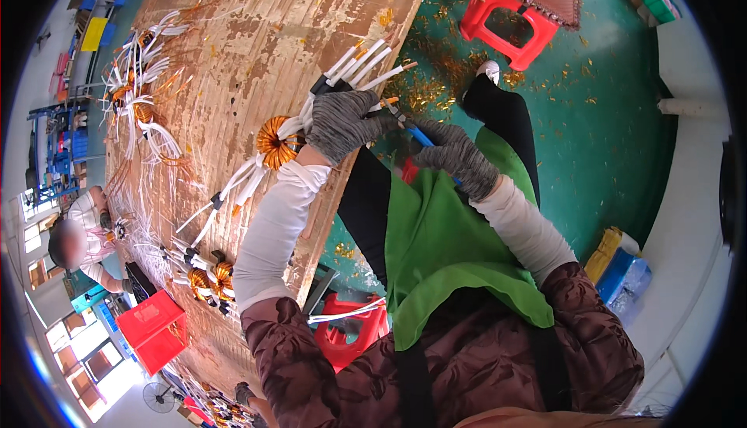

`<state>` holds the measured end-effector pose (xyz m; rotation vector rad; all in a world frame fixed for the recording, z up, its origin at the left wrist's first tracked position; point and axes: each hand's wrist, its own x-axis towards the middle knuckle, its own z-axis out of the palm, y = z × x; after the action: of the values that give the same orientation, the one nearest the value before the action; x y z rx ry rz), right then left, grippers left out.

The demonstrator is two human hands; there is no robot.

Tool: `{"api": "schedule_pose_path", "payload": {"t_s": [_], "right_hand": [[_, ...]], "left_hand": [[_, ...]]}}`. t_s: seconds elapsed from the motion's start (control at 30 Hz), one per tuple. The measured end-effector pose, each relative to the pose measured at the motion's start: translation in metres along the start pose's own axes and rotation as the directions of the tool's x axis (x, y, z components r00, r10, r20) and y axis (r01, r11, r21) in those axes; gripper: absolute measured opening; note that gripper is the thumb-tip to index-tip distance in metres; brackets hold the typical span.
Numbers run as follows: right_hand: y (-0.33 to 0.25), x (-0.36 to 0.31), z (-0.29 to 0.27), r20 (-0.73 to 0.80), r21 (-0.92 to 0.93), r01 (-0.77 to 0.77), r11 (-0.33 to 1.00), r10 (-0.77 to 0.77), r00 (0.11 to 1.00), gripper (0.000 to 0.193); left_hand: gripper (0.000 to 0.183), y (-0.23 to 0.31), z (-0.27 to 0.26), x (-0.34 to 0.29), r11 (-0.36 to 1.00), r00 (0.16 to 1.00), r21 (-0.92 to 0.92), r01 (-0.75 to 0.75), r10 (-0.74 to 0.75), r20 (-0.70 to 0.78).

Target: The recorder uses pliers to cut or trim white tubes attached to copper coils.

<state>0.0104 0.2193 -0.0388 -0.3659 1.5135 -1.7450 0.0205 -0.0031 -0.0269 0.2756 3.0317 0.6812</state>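
Observation:
My left hand [338,126], in a grey knit glove, is closed around the white-sleeved leads of a copper-wound ring coil [274,145] at the table's near edge. Beyond its fingers the sleeved wire ends [372,67] fan out past black bands, some with bare copper-coloured tips. My right hand [461,157], gloved alike, grips blue-handled pliers [421,135]. Their jaws are beside my left fingers, at the end of one lead; whether they bite on it I cannot make out. More white leads trail from the coil toward the lower left.
The worn wooden table [257,54] bears several more coils [144,110] with white leads. A red bin [156,331] and another person [85,233] are at the left. A cushioned red stool [510,27] stands on the green floor, near scattered golden scraps [428,89]. My lap has a green apron [443,249].

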Motion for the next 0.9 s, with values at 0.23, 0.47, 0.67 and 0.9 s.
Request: {"api": "schedule_pose_path", "payload": {"t_s": [0.23,0.47,0.67,0.9], "right_hand": [[0.011,-0.011,0.004,-0.177,0.572,-0.042,0.819,0.174,0.969,0.035],[-0.007,-0.013,-0.062,-0.29,0.474,0.124,0.872,0.022,0.957,0.04],[0.009,0.004,-0.114,-0.183,-0.771,0.123,0.625,-0.402,0.897,0.054],[-0.015,0.011,-0.101,-0.005,-0.67,0.138,0.729,-0.191,0.982,0.052]], "left_hand": [[0.042,0.008,0.012,-0.006,0.948,0.995,-0.308,0.083,-0.098,-0.032],[0.051,0.018,0.002,-0.005,0.949,0.985,-0.271,0.158,-0.171,-0.024],[0.042,0.025,-0.012,-0.005,0.981,0.994,-0.17,0.097,-0.087,0.069],[0.019,0.029,-0.03,-0.007,0.986,0.916,-0.163,0.021,-0.084,-0.393]]}}
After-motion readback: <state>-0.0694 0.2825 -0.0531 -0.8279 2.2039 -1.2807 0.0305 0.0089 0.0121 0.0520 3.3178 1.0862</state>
